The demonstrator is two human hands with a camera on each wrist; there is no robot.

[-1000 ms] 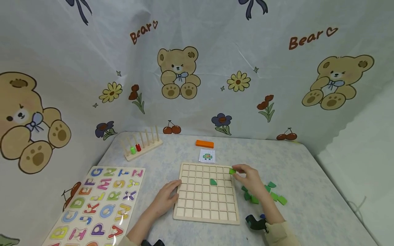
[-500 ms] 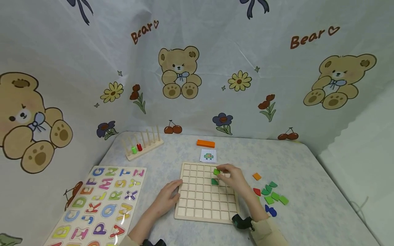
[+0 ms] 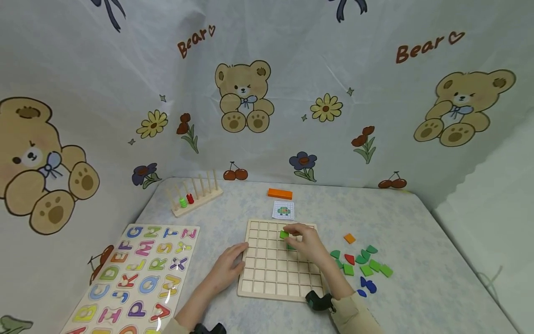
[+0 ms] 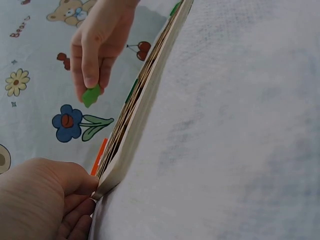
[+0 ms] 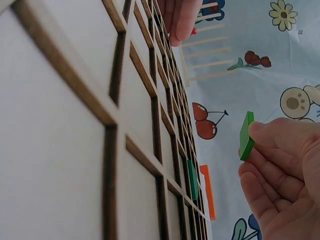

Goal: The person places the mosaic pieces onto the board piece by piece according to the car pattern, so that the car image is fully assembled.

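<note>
My right hand (image 3: 306,241) pinches a light green square tile (image 5: 247,136) between thumb and fingers, above the far part of the wooden grid board (image 3: 264,273). The tile is tilted and clear of the board in the right wrist view. Within the grid lies a dark green tile (image 5: 193,180), partly behind my right hand in the head view. My left hand (image 3: 227,266) holds the board's left edge; in the left wrist view one fingertip sits on the rim while the other fingers (image 4: 80,222) curl beside it.
Several green tiles (image 3: 367,270), a red tile (image 3: 349,259), an orange tile (image 3: 349,238) and blue pieces (image 3: 370,286) lie right of the board. Behind it are a pattern card (image 3: 283,210) and an orange block (image 3: 280,194). A letter board (image 3: 137,278) and pegged rack (image 3: 198,202) stand left.
My right hand has carried the light green tile leftward from the board's far right corner across the grid, uncovering loose pieces at the right. The left hand stays at the board's edge.
</note>
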